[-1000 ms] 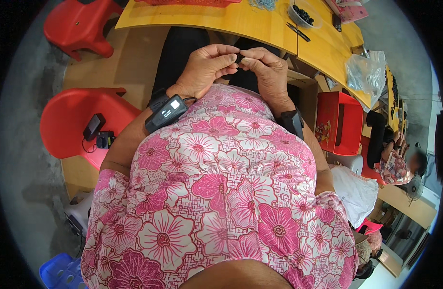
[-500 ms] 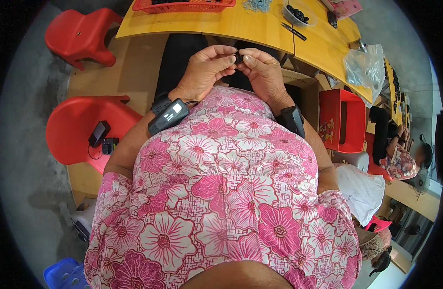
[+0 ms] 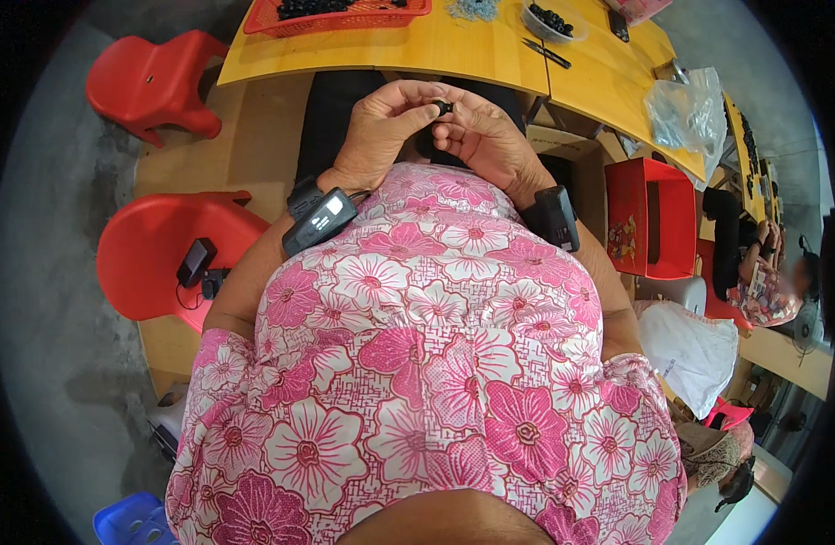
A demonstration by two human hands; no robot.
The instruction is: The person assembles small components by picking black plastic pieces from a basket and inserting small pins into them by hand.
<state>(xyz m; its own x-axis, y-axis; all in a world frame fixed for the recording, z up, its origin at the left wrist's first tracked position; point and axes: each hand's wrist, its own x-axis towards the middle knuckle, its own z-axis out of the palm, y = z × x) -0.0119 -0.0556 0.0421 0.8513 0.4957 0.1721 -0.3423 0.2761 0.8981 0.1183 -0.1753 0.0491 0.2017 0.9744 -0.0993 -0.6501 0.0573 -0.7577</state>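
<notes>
A small round black part (image 3: 444, 107) is pinched between the fingertips of both hands, above my lap and just short of the table's near edge. My left hand (image 3: 385, 127) grips it with thumb and forefinger. From the other side, my right hand (image 3: 485, 132) has its thumb and forefinger on it, the other fingers curled below. The fingers cover much of the part, so its exact kind cannot be made out. On the yellow table (image 3: 472, 56) ahead are a red basket (image 3: 345, 20) of black parts and a clear bowl (image 3: 533, 27) with similar black pieces.
A black-handled tool (image 3: 549, 54) and a bluish heap of small pieces (image 3: 473, 9) lie on the table. Plastic bags (image 3: 690, 113) hang at its right edge. Beside me stand a red box (image 3: 653, 218) and red chairs (image 3: 154, 86). Another person (image 3: 767, 291) sits far right.
My hands have turned the black part slightly, and the right fingers have shifted, with the lower ones now more visible. My view has moved a little, showing more of the basket's contents.
</notes>
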